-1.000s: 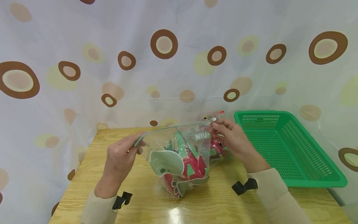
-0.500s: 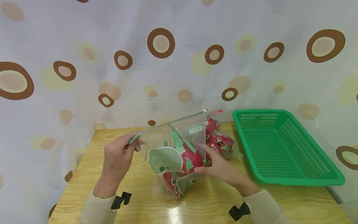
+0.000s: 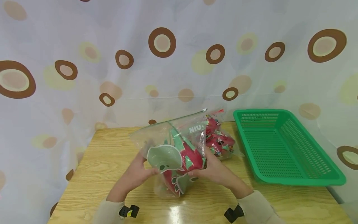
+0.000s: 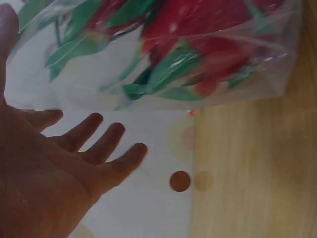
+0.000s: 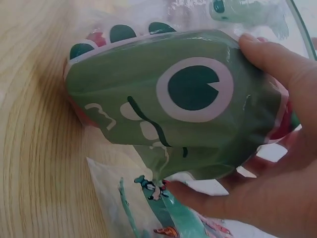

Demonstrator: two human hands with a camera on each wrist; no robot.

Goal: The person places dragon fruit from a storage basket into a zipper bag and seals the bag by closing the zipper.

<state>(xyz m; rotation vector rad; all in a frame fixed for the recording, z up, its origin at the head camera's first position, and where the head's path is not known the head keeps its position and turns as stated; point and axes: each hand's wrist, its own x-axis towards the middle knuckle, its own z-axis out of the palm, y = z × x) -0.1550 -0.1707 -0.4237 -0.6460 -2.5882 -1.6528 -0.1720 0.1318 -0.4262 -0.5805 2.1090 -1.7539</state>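
Observation:
A clear zip bag point(image 3: 165, 157) with a green cartoon animal print and "NIU" lettering stands on the table, its zip edge slanting up to the right. Red and green dragon fruit point(image 3: 193, 157) shows through the plastic. My left hand point(image 3: 137, 172) is at the bag's left side; in the left wrist view its fingers point(image 4: 111, 141) are spread and fairly straight, just below the bag. My right hand point(image 3: 213, 169) grips the right side, thumb on the printed front and fingers round the edge, as the right wrist view shows. Some fingertips are hidden behind the bag.
Behind the bag, to its right, lies another clear bag point(image 3: 221, 144) with cartoon figures and red and green contents. A green perforated basket point(image 3: 251, 168) stands at the right of the wooden table point(image 3: 112, 158). A spotted curtain point(image 3: 184, 62) hangs behind.
My right hand has gone from the zip's right corner down to the bag's right side. My left hand has let go of the zip's left corner and come down to the left side.

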